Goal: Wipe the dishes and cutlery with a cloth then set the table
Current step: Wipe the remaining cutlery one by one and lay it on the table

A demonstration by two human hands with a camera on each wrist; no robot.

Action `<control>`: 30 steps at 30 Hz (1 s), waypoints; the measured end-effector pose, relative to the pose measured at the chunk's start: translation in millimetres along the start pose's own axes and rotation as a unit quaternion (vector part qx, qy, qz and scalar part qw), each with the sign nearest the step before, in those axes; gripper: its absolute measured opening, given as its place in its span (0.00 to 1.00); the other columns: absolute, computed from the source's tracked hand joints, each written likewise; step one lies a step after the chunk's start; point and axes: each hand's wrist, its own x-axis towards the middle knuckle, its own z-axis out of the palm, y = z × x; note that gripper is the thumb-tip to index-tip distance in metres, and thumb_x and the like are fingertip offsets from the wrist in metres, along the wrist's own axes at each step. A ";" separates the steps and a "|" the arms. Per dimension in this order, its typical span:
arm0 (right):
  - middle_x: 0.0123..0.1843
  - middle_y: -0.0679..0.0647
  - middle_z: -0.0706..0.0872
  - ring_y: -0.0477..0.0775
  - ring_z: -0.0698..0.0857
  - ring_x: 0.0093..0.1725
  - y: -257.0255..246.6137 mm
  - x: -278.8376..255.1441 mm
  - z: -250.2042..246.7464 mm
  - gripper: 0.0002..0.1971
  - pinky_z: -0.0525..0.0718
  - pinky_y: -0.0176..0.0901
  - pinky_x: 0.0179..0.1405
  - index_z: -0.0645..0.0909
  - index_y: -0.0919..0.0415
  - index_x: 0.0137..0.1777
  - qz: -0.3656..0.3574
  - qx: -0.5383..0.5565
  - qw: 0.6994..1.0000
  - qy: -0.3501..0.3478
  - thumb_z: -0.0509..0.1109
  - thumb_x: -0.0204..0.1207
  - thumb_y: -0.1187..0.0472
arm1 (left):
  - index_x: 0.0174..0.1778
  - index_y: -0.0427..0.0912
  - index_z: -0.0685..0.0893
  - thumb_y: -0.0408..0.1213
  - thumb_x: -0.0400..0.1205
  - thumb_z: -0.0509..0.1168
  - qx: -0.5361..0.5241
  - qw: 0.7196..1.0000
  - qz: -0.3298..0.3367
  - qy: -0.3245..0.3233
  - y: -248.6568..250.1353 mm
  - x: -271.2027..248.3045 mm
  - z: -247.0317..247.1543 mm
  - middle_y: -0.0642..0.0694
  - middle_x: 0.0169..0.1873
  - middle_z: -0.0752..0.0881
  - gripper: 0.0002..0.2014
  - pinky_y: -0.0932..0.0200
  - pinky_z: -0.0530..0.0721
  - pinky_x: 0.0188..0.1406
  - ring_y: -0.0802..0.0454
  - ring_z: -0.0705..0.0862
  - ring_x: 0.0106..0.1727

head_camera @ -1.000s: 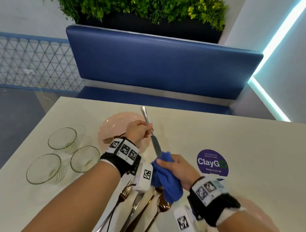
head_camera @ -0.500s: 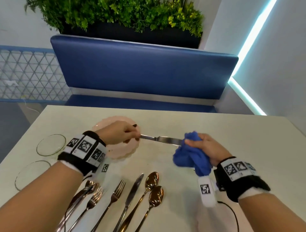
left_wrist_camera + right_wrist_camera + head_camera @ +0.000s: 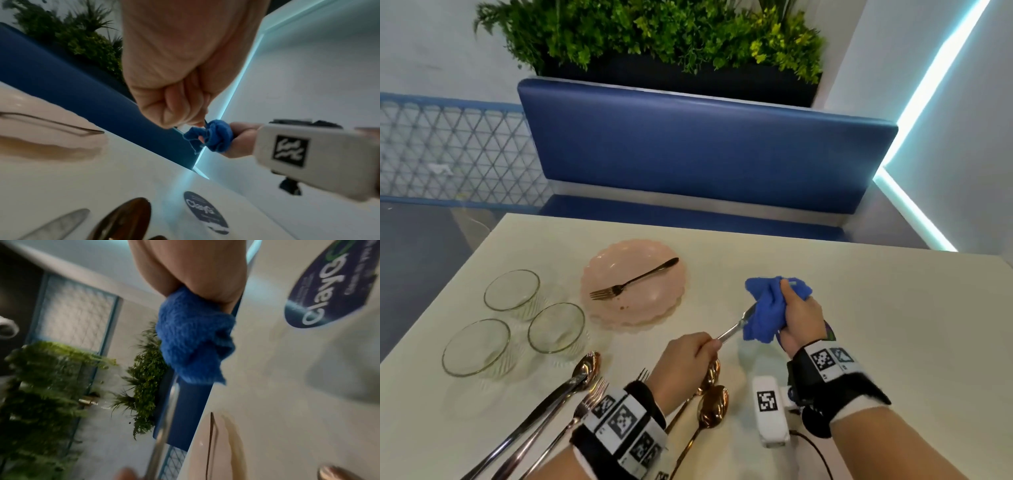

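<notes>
Three clear glass bowls (image 3: 513, 322) sit near the left edge of the table (image 3: 859, 308), close together; fragile & slick, so I'd take each by the rim w/ the cloth cupped underneath. Just right of them, toward the far edge, is a pink scalloped plate (image 3: 654, 308) w/ a dark fork (image 3: 633, 279) lying across it; the plate shows a few brownish spots, so it probably hasn't been wiped yet.

Along the near edge lie more cutlery: a long silver piece and a silver fork (image 3: 585, 402) at left, then two copper spoons (image 3: 714, 404) partly under the left wrist.

Left hand (image 3: 685, 363) pinches the handle end of the knife (image 3: 734, 327), held above the table mid-way between near & far edges, pointing up and right. Thin, stiff metal, smooth, likely to slip or twist if held loosely; handle end is the sensible spot, blade left free for the cloth.

Right hand (image 3: 799, 317) is clenched around the blue cloth (image 3: 767, 308), which is bunched over the knife's blade. Cloth is soft, fluffy, light, molds to whatever it wraps.

Right of that, a round dark-blue sticker (image 3: 205, 212) is stuck flat on the table, mostly hidden by the right wrist in the head view. Nothing blocks the wiping stroke; the spoons beneath the left hand are the closest thing to bump.
</notes>
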 end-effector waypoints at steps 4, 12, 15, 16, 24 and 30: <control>0.48 0.59 0.83 0.61 0.82 0.52 -11.5 11.8 -4.4 0.08 0.84 0.56 0.52 0.76 0.56 0.44 -0.056 0.040 0.992 0.109 0.60 0.82 0.56 | 0.36 0.43 0.78 0.44 0.86 0.55 -0.057 0.996 -0.034 0.066 -2.3 -7.8 -5.4 0.52 0.25 0.76 0.15 0.71 0.69 0.24 0.58 0.73 0.26; 0.49 0.59 0.86 0.52 0.86 0.48 -0.3 -35.1 41.1 0.14 0.84 0.43 0.45 0.78 0.66 0.59 0.022 0.038 0.996 -0.072 0.64 0.81 0.56 | 0.45 0.43 0.80 0.41 0.85 0.56 -0.084 0.996 -0.019 -0.023 5.1 -5.7 -6.4 0.53 0.27 0.77 0.10 0.64 0.73 0.29 0.61 0.74 0.26; 0.47 0.58 0.85 0.51 0.85 0.47 -6.8 -26.4 37.3 0.16 0.83 0.42 0.44 0.78 0.69 0.61 0.018 0.071 0.996 -0.053 0.64 0.81 0.57 | 0.46 0.43 0.79 0.31 0.85 0.55 -0.184 0.978 -0.046 -0.092 -0.8 -16.7 -9.6 0.50 0.30 0.82 0.08 0.66 0.77 0.26 0.61 0.76 0.21; 0.49 0.58 0.85 0.51 0.84 0.47 -5.7 -27.0 37.2 0.16 0.84 0.42 0.45 0.77 0.69 0.62 0.025 0.075 0.995 -0.061 0.64 0.81 0.57 | 0.45 0.42 0.79 0.28 0.84 0.54 -0.202 0.974 -0.054 -0.089 -3.0 -18.2 -11.1 0.48 0.29 0.83 0.10 0.66 0.77 0.26 0.60 0.77 0.21; 0.54 0.62 0.88 0.57 0.87 0.55 21.3 -73.4 71.5 0.13 0.85 0.46 0.57 0.80 0.64 0.60 -0.010 -0.055 0.972 -0.226 0.66 0.79 0.60 | 0.64 0.40 0.66 0.23 0.80 0.62 -0.236 0.971 -0.045 0.006 -12.0 -10.3 -37.3 0.42 0.34 0.83 0.20 0.63 0.81 0.28 0.53 0.83 0.31; 0.50 0.59 0.89 0.51 0.87 0.51 28.0 -78.8 61.2 0.11 0.83 0.36 0.52 0.82 0.61 0.56 -0.140 -0.247 0.901 -0.328 0.69 0.77 0.57 | 0.71 0.54 0.72 0.35 0.84 0.59 -0.262 0.963 -0.045 0.050 -17.5 -1.1 -86.1 0.51 0.60 0.81 0.19 0.58 0.79 0.52 0.51 0.80 0.59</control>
